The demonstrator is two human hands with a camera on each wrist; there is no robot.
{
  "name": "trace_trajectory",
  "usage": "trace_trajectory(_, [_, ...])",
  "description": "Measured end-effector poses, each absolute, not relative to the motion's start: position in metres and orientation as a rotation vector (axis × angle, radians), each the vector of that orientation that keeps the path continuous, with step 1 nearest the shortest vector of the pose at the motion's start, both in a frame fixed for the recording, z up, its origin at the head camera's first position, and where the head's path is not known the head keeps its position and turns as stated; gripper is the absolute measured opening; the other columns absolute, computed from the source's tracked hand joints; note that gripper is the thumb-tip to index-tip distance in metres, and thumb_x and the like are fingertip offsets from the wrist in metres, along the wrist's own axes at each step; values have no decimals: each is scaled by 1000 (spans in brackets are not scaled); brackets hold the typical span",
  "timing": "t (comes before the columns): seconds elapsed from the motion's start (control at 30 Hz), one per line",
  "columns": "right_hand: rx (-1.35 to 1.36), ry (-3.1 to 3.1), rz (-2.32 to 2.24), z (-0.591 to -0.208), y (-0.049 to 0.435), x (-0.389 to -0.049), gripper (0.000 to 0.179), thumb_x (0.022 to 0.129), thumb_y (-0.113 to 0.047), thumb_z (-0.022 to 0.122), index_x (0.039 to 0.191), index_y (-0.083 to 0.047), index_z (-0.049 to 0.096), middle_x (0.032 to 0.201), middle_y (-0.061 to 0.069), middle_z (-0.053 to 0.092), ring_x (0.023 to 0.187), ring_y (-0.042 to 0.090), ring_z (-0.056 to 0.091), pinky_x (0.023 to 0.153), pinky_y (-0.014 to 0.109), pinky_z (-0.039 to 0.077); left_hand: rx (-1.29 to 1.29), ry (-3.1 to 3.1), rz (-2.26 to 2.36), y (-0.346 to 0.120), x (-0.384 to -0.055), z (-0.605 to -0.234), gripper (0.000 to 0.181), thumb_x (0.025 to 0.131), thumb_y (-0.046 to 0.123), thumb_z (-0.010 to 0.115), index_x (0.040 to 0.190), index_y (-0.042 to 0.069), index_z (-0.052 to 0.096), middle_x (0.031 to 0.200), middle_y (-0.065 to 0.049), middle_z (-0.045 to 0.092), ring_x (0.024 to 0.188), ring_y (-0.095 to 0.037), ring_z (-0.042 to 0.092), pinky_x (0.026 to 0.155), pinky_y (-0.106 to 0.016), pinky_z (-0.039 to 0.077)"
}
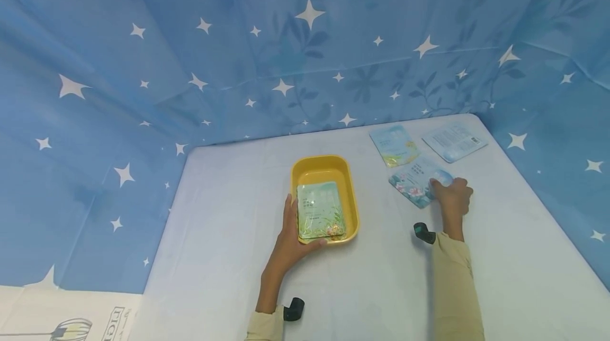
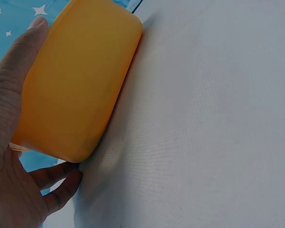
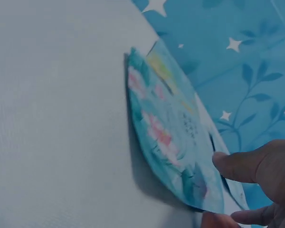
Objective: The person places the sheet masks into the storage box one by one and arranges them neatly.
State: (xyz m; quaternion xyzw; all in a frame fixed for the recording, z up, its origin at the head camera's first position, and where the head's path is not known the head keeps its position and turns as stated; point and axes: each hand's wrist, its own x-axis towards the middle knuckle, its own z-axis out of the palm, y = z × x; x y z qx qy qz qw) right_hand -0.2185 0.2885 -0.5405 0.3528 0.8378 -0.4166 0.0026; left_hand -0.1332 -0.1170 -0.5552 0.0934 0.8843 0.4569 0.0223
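In the head view my left hand [image 1: 288, 236] holds the near left corner of a yellow plastic tub [image 1: 353, 193]. Its thumb lies along the near rim, and its fingers run up the left side. Inside the tub lies a green sheet mask packet [image 1: 318, 211] with a floral print, the edge of another showing beneath it. Over at the right, my right hand [image 1: 454, 197] pinches the right edge of a blue sheet mask packet [image 1: 413, 182] with pink flowers. The right wrist view shows the thumb [image 3: 232, 166] on top of this packet [image 3: 168, 137], which bows upward.
Beyond the pinched packet lie a blue-and-yellow packet [image 1: 393, 145] and a back-side-up packet [image 1: 454, 142], near the table's far right corner. The white-covered table [image 1: 224, 214] meets a blue star-patterned curtain [image 1: 267, 65] along its far side.
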Motion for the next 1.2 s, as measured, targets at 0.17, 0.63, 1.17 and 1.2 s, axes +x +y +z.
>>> trace_trajectory(0.17, [1069, 2683, -1097, -544, 290, -225, 85, 91, -44, 59, 140, 16, 26, 131, 39, 35, 108, 50, 45, 87, 61, 40, 302, 2738, 1423, -118, -133, -555, 123, 70, 60, 80, 158, 28, 1, 166, 5, -9, 147, -30, 27, 108, -56, 38])
trace_trajectory(0.63, [842, 2681, -970, -531, 316, -230, 94, 86, -50, 67, 145, 9, 24, 134, 38, 41, 110, 50, 46, 84, 57, 41, 301, 2739, 1428, -117, -135, -558, 122, 70, 59, 81, 158, 28, 3, 165, 8, -10, 146, -29, 29, 107, -55, 39])
trace_trajectory(1.17, [843, 2654, -894, -535, 342, -232, 75, 87, -55, 62, 115, 14, 53, 79, 13, 55, 81, 30, 53, 63, 35, 39, 296, 2734, 1428, -117, -134, -556, 123, 70, 59, 81, 158, 26, 3, 166, 6, -9, 145, -30, 30, 107, -55, 39])
trace_trajectory(1.2, [846, 2656, -901, -535, 342, -231, 74, 87, -55, 63, 114, 14, 53, 78, 12, 56, 80, 30, 54, 63, 35, 39, 295, 2731, 1428, -117, -134, -557, 123, 70, 59, 81, 158, 26, 2, 166, 7, -10, 146, -30, 29, 107, -55, 39])
